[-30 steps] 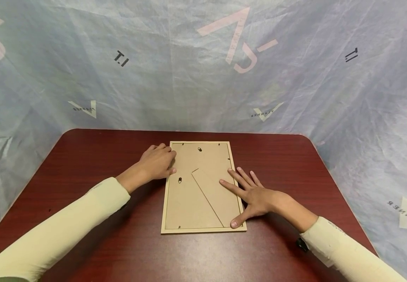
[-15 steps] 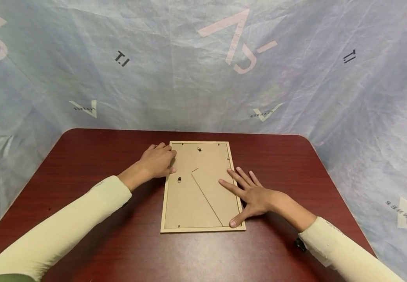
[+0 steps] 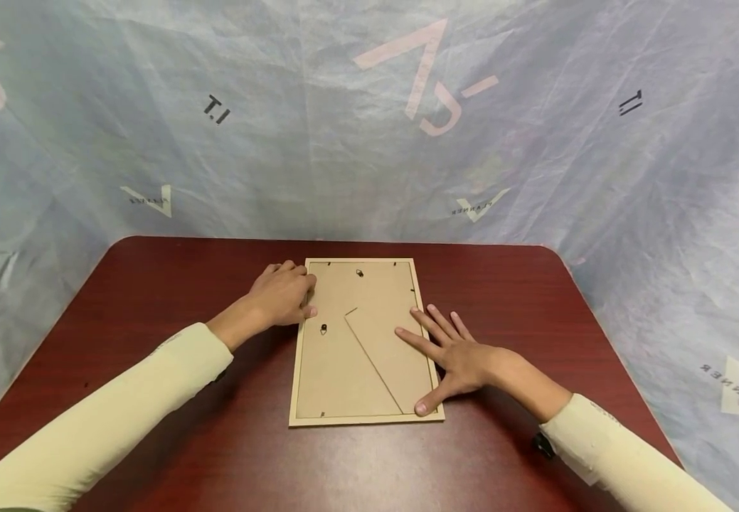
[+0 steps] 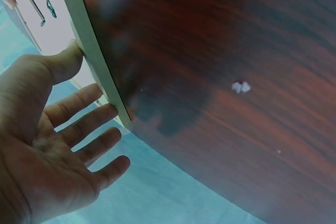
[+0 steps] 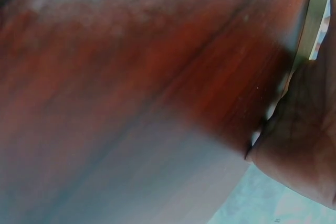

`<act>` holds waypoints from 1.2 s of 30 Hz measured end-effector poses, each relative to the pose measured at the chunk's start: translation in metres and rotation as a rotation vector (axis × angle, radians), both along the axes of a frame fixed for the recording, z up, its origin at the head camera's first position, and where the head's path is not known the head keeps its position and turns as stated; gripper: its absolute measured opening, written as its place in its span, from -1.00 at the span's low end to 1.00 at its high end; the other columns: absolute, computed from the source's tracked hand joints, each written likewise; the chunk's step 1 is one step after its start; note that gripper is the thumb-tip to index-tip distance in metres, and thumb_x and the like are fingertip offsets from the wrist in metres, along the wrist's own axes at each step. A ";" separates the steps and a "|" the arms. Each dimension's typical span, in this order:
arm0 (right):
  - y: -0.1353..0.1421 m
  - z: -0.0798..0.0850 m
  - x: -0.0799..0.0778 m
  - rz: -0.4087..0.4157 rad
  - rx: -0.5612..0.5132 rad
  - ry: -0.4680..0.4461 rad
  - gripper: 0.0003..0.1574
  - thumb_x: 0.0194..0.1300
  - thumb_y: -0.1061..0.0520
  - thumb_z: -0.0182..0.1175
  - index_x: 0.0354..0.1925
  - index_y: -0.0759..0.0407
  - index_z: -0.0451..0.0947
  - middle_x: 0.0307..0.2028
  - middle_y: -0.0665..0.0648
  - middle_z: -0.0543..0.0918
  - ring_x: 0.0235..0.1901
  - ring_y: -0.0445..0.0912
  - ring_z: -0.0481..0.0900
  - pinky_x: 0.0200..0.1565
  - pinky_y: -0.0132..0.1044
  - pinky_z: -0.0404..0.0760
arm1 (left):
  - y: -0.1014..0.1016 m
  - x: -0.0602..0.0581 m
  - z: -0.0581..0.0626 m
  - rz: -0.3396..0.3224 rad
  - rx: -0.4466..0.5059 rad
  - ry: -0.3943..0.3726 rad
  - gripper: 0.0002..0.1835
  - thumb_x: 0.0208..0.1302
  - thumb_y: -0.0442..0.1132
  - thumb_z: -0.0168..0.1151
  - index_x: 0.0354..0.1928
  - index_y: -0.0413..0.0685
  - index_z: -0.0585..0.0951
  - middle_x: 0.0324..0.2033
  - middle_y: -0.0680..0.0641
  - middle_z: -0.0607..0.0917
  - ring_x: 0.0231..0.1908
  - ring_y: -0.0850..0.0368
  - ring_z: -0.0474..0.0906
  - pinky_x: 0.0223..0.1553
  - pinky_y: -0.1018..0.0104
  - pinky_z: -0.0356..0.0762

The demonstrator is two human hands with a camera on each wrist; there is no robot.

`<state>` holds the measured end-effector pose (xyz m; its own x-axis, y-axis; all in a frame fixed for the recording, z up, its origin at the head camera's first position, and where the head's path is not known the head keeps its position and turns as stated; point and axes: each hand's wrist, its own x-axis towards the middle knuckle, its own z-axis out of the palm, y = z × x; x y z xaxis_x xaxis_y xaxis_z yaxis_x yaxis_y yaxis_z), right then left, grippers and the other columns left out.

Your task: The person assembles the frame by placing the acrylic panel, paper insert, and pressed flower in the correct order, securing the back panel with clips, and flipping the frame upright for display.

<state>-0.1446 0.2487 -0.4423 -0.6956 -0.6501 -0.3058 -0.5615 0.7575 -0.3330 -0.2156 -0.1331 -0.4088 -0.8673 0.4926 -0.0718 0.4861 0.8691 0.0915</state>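
A picture frame (image 3: 363, 363) with a pale wooden border lies back-up on the table. Its tan backing carries a cut-line stand flap, two small hanging rings and several dark tabs. My left hand (image 3: 279, 295) rests at the upper left edge; in the left wrist view its thumb and fingertips touch the frame's rim (image 4: 89, 40), fingers loosely extended. On the right side, my right hand (image 3: 468, 364) lies with fingers spread over the edge, thumb near the lower right corner. The right wrist view shows only part of the palm beside the frame's side.
The dark red wooden table (image 3: 215, 455) has rounded far corners. Grey printed sheeting (image 3: 305, 142) hangs behind it and along both sides. A small whitish mark (image 4: 241, 87) shows on the tabletop in the left wrist view.
Both hands keep their places on the picture frame. Only a slight shift of the whole head view shows.
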 end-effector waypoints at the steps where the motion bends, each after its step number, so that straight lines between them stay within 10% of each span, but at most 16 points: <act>1: 0.000 0.000 0.000 0.000 -0.003 0.001 0.75 0.10 -0.62 0.62 0.89 -0.27 -0.20 0.88 0.22 -0.39 0.83 0.39 -0.52 0.69 0.59 -0.46 | 0.000 0.000 -0.001 0.003 0.009 0.003 -0.68 0.55 0.02 0.50 0.02 -0.07 0.72 0.03 -0.16 0.72 0.23 -0.26 0.56 0.48 -0.37 0.46; 14: 0.003 0.003 -0.001 -0.003 0.015 -0.021 0.74 0.09 -0.63 0.62 0.89 -0.26 -0.17 0.88 0.23 -0.36 0.84 0.39 -0.49 0.70 0.58 -0.41 | 0.000 -0.002 -0.006 0.000 0.059 -0.019 -0.61 0.56 0.02 0.47 0.16 -0.10 0.74 0.18 -0.23 0.75 0.29 -0.32 0.58 0.45 -0.36 0.49; 19: -0.008 0.020 0.006 -0.048 0.046 0.023 0.58 0.10 -0.66 0.59 0.83 -0.18 0.13 0.84 0.29 0.00 0.82 0.42 -0.10 0.74 0.52 -0.09 | -0.001 0.008 -0.015 -0.016 0.137 -0.036 -0.58 0.60 0.00 0.40 0.24 -0.15 0.71 0.30 -0.31 0.71 0.30 -0.37 0.58 0.37 -0.39 0.53; 25: -0.050 0.036 0.018 -0.205 -0.036 0.174 0.01 0.28 -0.50 0.57 0.40 0.11 0.67 0.12 0.22 0.72 0.01 0.07 0.69 0.13 0.13 0.75 | 0.006 0.032 -0.015 0.008 0.209 -0.193 -0.11 0.50 0.28 0.42 0.57 -0.25 0.54 0.61 -0.42 0.46 0.62 -0.49 0.33 0.63 -0.50 0.28; 30: -0.085 0.035 0.021 -0.323 -0.034 0.155 -0.03 0.21 -0.37 0.67 0.30 0.18 0.60 -0.08 0.24 0.75 -0.25 0.04 0.71 -0.11 0.09 0.79 | 0.011 0.044 -0.018 0.006 0.165 -0.243 0.41 0.07 0.55 0.62 0.71 -0.28 0.35 0.73 -0.42 0.27 0.76 -0.46 0.12 0.73 -0.45 0.15; 36: -0.091 0.039 0.006 -0.457 -0.061 -0.056 0.13 0.07 -0.31 0.74 0.41 0.13 0.49 -0.11 0.18 0.76 -0.17 0.01 0.71 -0.06 -0.03 0.74 | 0.021 0.040 -0.018 -0.009 0.092 -0.225 0.44 -0.04 0.54 0.70 0.68 -0.30 0.38 0.71 -0.42 0.32 0.74 -0.42 0.18 0.69 -0.45 0.22</act>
<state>-0.1381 0.1575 -0.4030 -0.8986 -0.2984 -0.3215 -0.1544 0.9012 -0.4050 -0.1754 -0.1121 -0.4266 -0.8300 0.5137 -0.2174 0.4523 0.8479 0.2765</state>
